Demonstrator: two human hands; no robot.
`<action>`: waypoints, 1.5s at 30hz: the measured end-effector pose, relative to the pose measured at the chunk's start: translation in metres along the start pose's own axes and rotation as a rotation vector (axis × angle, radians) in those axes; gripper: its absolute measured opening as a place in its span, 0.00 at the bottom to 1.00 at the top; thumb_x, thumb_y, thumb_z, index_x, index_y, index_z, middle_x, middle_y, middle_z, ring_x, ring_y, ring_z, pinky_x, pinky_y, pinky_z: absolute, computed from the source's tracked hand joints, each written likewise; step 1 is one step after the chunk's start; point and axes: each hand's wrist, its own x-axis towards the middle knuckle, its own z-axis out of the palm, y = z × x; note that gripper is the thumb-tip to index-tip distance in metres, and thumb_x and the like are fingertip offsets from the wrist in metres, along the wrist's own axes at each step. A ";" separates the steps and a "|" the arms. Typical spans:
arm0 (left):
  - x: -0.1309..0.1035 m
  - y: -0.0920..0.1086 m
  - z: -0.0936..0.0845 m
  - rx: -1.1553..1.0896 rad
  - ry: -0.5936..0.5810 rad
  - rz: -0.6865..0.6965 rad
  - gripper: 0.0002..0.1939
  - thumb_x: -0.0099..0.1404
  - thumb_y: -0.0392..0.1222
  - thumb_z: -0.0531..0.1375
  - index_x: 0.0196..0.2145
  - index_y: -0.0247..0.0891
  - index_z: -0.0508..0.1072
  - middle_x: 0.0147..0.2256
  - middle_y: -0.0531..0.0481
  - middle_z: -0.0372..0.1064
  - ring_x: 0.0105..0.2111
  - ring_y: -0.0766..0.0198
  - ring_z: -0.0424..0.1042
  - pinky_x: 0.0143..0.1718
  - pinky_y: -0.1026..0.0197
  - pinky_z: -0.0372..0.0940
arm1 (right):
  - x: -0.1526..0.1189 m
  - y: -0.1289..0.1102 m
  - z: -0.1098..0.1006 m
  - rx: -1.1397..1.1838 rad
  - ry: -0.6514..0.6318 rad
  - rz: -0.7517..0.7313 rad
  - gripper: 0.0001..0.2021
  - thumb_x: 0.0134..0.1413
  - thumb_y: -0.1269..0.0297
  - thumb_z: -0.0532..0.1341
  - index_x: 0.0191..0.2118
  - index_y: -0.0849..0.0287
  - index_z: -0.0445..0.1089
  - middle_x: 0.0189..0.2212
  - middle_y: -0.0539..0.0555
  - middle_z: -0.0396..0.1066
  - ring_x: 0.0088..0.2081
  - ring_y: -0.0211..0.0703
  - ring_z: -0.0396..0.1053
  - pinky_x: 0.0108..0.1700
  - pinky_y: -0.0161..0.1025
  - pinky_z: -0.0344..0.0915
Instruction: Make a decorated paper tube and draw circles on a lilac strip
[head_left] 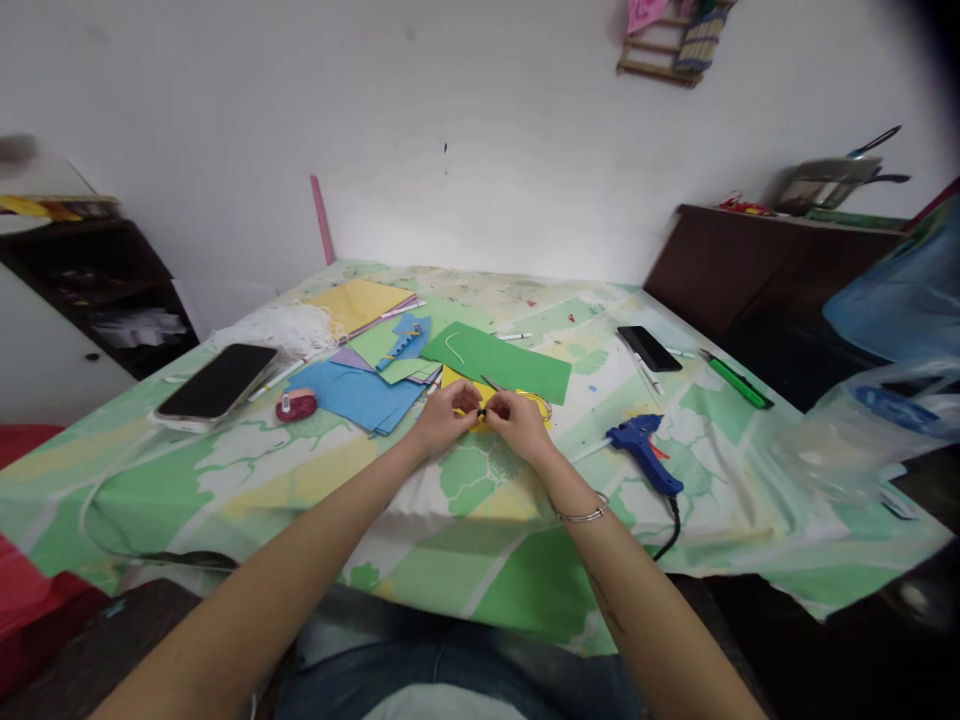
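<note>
My left hand (pixel 448 418) and my right hand (pixel 517 420) meet over the front middle of the table. Their fingertips pinch a small dark piece (pixel 482 413) between them, too small to name. Beneath them lies yellow paper (pixel 452 378), with yellow-handled scissors (pixel 541 403) partly hidden by my right hand. A green sheet (pixel 525 365) is just behind, carrying a thin curved white strip (pixel 454 347). Blue sheets (pixel 356 395) lie to the left of my left hand.
A blue glue gun (pixel 645 450) with a black cord lies at right, near a dark phone (pixel 649 348) and green cutter (pixel 737 382). At left are a larger phone (pixel 217 382), a red tape dispenser (pixel 297 404), and white shreds (pixel 277 330).
</note>
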 end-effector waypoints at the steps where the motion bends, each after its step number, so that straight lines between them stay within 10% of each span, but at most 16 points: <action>1: 0.000 0.000 0.000 0.001 0.001 0.004 0.08 0.50 0.34 0.59 0.31 0.36 0.67 0.28 0.52 0.67 0.27 0.67 0.69 0.27 0.65 0.66 | 0.000 0.000 0.000 -0.006 0.004 0.001 0.10 0.60 0.61 0.58 0.37 0.64 0.69 0.33 0.51 0.70 0.32 0.37 0.69 0.36 0.39 0.69; 45: 0.000 0.006 0.006 0.206 0.154 0.061 0.04 0.54 0.32 0.59 0.30 0.36 0.68 0.27 0.54 0.68 0.25 0.69 0.68 0.25 0.67 0.62 | -0.001 -0.010 0.005 0.106 0.128 0.002 0.10 0.60 0.61 0.58 0.36 0.64 0.69 0.31 0.50 0.70 0.31 0.36 0.70 0.36 0.39 0.69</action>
